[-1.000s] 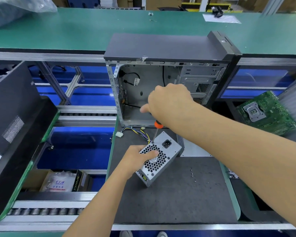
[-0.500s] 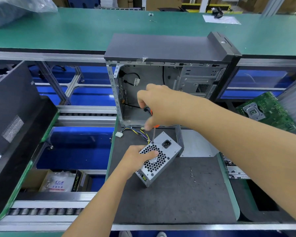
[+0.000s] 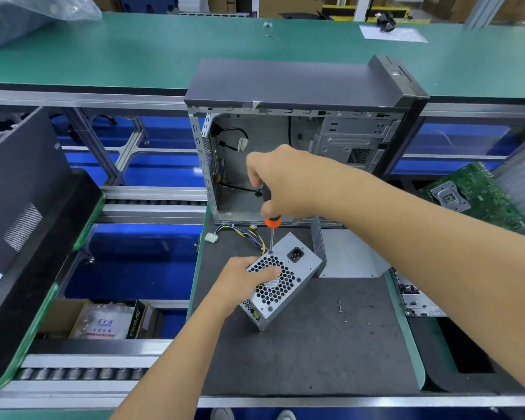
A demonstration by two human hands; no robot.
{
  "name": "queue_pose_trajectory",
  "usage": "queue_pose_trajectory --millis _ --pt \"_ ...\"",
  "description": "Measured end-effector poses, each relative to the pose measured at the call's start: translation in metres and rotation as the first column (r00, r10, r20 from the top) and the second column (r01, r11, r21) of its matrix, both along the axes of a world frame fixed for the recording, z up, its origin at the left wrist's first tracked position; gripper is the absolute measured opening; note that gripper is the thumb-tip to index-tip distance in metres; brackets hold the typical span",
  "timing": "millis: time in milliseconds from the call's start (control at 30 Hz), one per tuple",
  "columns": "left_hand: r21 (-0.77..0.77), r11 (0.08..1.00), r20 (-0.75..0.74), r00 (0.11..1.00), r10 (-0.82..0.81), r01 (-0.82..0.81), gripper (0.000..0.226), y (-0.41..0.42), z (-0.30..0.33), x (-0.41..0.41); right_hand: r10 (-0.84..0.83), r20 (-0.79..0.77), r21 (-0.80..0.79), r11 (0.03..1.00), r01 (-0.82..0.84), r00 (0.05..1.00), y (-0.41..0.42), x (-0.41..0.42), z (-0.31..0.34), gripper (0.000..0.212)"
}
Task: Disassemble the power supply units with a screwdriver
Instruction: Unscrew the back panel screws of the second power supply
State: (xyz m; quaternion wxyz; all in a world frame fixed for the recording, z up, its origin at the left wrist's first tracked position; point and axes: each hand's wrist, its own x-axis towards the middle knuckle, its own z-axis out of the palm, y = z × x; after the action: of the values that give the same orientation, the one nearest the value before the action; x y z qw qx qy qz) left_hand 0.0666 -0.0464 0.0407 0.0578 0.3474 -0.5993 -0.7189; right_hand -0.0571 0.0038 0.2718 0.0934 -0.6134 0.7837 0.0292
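PSU [image 3: 281, 280] stands tilted on the dark mat [image 3: 331, 344], near side of the open case [image 3: 300, 140], fan grille facing up. Its wire bundle [image 3: 240, 234] trails off to the far left.

Left hand [image 3: 243, 283] grasps the PSU at its left edge, thumb lying across the grille. Right hand [image 3: 282, 183] is wrapped round the handle of the screwdriver [image 3: 270, 228], shaft near upright, tip seated at the screw in the far corner of the grille face.

Step in hand, as judged: backing out that corner screw. The next move calls for steady downward pressure while turning, with the left hand bracing the tilted unit against twist; then the loosened screw has to be lifted clear. Loose screws [image 3: 341, 310] lie on the mat to the right.

Against the frame half a second earlier: the right hand has regripped, fingers now closed higher on the handle. PSU, left hand and tip position are unchanged.
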Motion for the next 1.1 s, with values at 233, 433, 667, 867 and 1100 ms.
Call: queue_pose_trajectory --millis 233,433,667,867,1100 --pt "0.004 1.000 0.009 1.000 0.001 -0.001 0.019 -0.001 -0.001 0.000 -0.129 -0.169 0.032 0.990 0.137 0.977 0.001 -0.002 0.000 0.072" --pt "-0.008 1.000 0.007 1.000 -0.010 0.010 0.021 -0.002 -0.001 0.000 -0.057 -0.251 -0.026 0.998 0.053 0.966 -0.001 -0.002 -0.005 0.027" --pt "0.006 1.000 0.007 1.000 -0.009 0.008 0.021 -0.002 -0.002 0.001 -0.005 -0.056 0.099 0.995 0.011 0.998 -0.002 0.001 0.003 0.022" --pt "0.006 1.000 0.022 1.000 -0.014 0.014 0.022 -0.003 -0.005 0.000 0.032 0.082 0.191 0.980 -0.047 0.996 0.000 -0.003 0.013 0.034" --pt "-0.029 0.999 0.032 0.999 -0.022 0.023 0.021 -0.002 -0.006 -0.001 -0.172 -0.025 0.054 0.983 0.173 0.985 0.002 -0.009 -0.002 0.068"
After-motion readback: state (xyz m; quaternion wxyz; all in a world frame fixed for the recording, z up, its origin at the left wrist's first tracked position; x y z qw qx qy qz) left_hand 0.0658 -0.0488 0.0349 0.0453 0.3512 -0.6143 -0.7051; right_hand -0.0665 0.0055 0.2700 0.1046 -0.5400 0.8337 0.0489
